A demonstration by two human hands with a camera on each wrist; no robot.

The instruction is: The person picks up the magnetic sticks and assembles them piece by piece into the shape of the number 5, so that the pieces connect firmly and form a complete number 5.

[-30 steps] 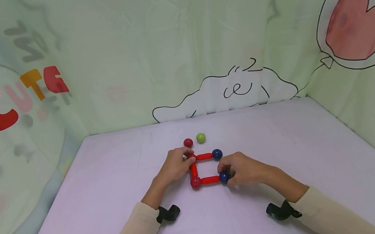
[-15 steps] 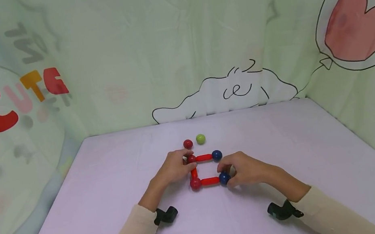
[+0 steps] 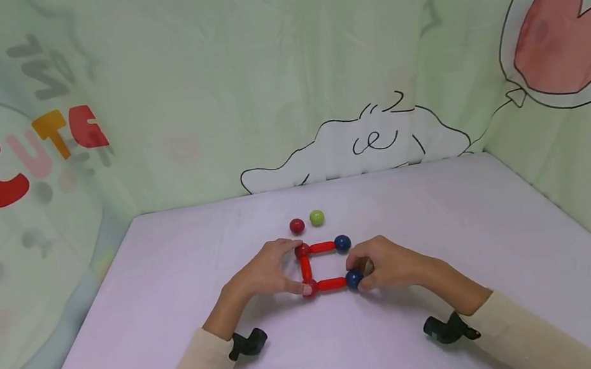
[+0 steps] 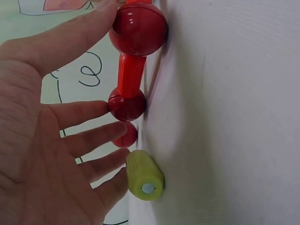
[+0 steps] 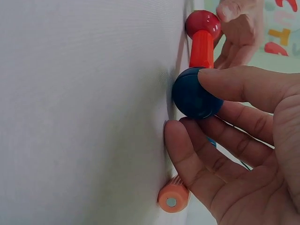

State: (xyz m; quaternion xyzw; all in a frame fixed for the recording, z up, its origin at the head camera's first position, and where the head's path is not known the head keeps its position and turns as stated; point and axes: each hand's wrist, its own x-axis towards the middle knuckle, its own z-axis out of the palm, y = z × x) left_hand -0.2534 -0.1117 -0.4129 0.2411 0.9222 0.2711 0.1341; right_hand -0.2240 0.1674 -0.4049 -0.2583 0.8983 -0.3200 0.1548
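Note:
On the table lies a three-sided frame of red magnetic rods and balls. Its near red ball (image 4: 140, 30) and far red ball (image 3: 302, 250) are joined by a red rod (image 3: 305, 268). Two other red rods run right to a near blue ball (image 5: 194, 93) and a far blue ball (image 3: 342, 243). My left hand (image 3: 268, 270) spans the left side, thumb touching the near red ball and a fingertip at the far one, fingers fairly straight. My right hand (image 3: 392, 264) pinches the near blue ball between thumb and fingers.
A loose red ball (image 3: 297, 226) and a green ball (image 3: 317, 218) sit behind the frame. Beside the left fingers lies a yellow-green rod (image 4: 144, 176). An orange rod (image 5: 174, 196) lies below the right fingers. A printed cloth stands behind the table.
My left hand has spread: its thumb has moved from near the far red ball to the near red ball. My right hand stays at the near blue ball, almost still.

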